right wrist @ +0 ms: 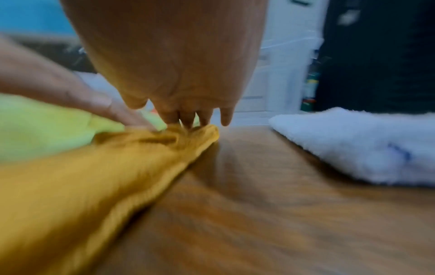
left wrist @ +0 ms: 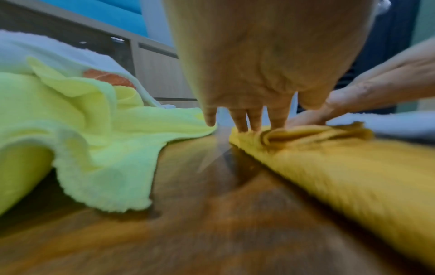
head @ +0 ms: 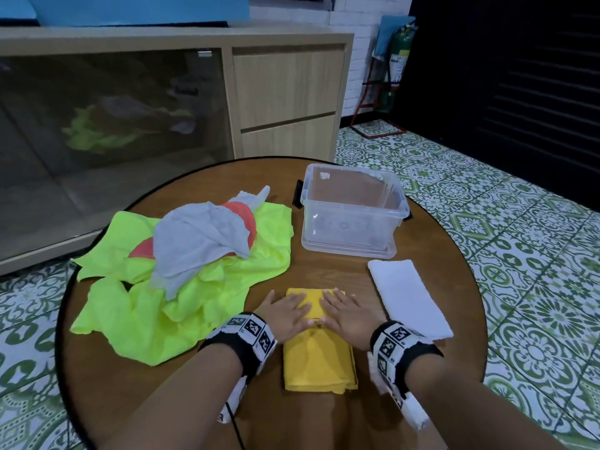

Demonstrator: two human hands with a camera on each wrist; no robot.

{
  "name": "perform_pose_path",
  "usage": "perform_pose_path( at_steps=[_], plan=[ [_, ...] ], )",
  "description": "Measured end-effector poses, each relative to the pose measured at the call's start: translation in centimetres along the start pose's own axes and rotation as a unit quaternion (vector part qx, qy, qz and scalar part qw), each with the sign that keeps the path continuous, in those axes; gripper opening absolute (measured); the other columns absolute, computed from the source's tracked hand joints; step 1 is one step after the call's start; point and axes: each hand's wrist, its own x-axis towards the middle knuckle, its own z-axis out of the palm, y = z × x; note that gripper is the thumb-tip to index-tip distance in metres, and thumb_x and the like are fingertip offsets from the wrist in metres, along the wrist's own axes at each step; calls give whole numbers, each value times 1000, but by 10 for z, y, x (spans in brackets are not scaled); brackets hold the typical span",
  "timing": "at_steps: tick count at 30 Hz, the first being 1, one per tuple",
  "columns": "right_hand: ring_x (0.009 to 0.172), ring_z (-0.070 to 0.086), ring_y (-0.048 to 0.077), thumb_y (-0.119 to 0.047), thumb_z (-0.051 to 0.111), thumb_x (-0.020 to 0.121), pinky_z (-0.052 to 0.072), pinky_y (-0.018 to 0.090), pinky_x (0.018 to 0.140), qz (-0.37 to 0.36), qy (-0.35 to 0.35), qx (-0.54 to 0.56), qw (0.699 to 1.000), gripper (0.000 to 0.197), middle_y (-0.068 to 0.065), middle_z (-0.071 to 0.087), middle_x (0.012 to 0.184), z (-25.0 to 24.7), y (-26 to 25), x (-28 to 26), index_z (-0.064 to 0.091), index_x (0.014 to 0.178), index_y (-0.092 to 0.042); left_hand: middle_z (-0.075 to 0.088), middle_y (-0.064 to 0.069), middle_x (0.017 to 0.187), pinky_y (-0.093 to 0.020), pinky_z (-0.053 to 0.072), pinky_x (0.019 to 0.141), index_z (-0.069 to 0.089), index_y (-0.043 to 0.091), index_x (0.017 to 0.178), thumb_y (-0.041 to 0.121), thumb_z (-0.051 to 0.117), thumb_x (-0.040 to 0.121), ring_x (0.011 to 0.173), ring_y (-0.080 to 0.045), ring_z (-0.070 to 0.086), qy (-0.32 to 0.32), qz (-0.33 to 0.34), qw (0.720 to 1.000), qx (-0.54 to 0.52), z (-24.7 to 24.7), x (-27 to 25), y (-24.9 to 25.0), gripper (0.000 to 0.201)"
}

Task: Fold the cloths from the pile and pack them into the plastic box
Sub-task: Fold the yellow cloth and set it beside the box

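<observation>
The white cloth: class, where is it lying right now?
In the head view the white cloth lies folded on the table, right of the yellow cloth and just in front of the plastic box.

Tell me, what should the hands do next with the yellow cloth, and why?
Probably slide both palms outward to flatten the fold, then lift it into the box. The left hand and right hand lie flat on the far half of the yellow cloth, which looks doubled over but rumpled at the fold. The plastic box looks empty, and a folded white cloth already waits beside it.
</observation>
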Motion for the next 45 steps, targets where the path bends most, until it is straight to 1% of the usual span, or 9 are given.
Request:
perform_pose_path(
  at_steps=[3, 9, 15, 24, 29, 33, 37, 41, 45],
  plan=[
    [138, 27, 24, -50, 22, 97, 24, 37, 113, 56, 97, 80, 991, 60, 5, 29, 151, -13, 12, 6, 32, 144, -15, 32, 1, 147, -33, 30, 108, 43, 22, 139, 35, 40, 99, 133, -17, 35, 115, -27, 990, -71, -15, 11, -15, 42],
    [131, 36, 30, -38, 66, 79, 33, 43, 108, 83, 24, 92, 992, 79, 7, 37, 146, -20, 27, 26, 27, 146, -21, 37, -5, 143, -38, 39, 105, 29, 23, 145, 34, 71, 79, 130, -23, 40, 57, -105, 981, -152, -9, 38, -28, 79],
    [117, 49, 28, -29, 73, 78, 42, 32, 91, 40, 5, 87, 995, 57, 11, 53, 126, -28, 27, 30, 52, 128, -13, 46, 7, 74, -24, 35, 56, 56, 14, 85, 34, 74, 76, 84, -17, 50, 40, -78, 980, -181, -9, 44, -36, 28],
    [102, 47, 25, -2, 54, 81, 26, 28, 74, -17, 220, 21, 975, 23, 5, 51, 108, -36, 22, 24, 52, 100, -13, 33, 16, 78, -24, 28, 66, 46, 21, 87, 15, 56, 83, 90, -19, 51, 242, 6, 966, -91, -22, 27, -33, 13],
    [104, 48, 27, 7, 57, 70, 37, 35, 83, -36, 187, -27, 981, 40, 11, 51, 111, -16, 17, 4, 54, 107, -11, 57, 6, 84, -20, 43, 58, 52, 29, 79, 15, 80, 30, 72, -14, 59, 219, 74, 973, 15, 2, 12, -21, 58],
    [78, 61, 27, 4, 76, 43, 50, 35, 65, -44, 184, -76, 979, 50, 7, 59, 86, -9, 11, -12, 62, 87, -15, 61, -3, 106, -33, 47, 79, 58, 21, 90, 22, 71, 49, 96, -23, 62, 189, 112, 975, 9, 11, -1, -19, 43],
    [110, 46, 26, -10, 53, 77, 38, 38, 97, -43, 136, -64, 988, 39, 7, 51, 115, -7, 8, -27, 56, 116, -12, 54, -2, 130, -37, 33, 107, 62, 20, 107, 55, 31, 65, 125, -18, 50, 178, 96, 978, 41, 9, -16, -12, 62],
    [98, 64, 31, -29, 33, 75, 56, 41, 82, -20, 166, -55, 984, 50, 11, 65, 110, -3, 5, -27, 66, 106, -8, 13, -1, 158, -30, 4, 117, 24, 16, 147, 66, 1, 77, 146, -14, 7, 136, 62, 989, 22, 11, -17, 3, 89],
    [146, -8, 23, -64, -16, 76, -1, 34, 118, 3, 41, -49, 998, 94, 6, -10, 158, 6, -17, -21, -2, 150, -8, -13, -7, 158, -35, -4, 117, -6, 11, 150, 62, -2, 91, 146, -19, -11, 79, 5, 997, 19, 30, -7, 26, 78]
  ],
)
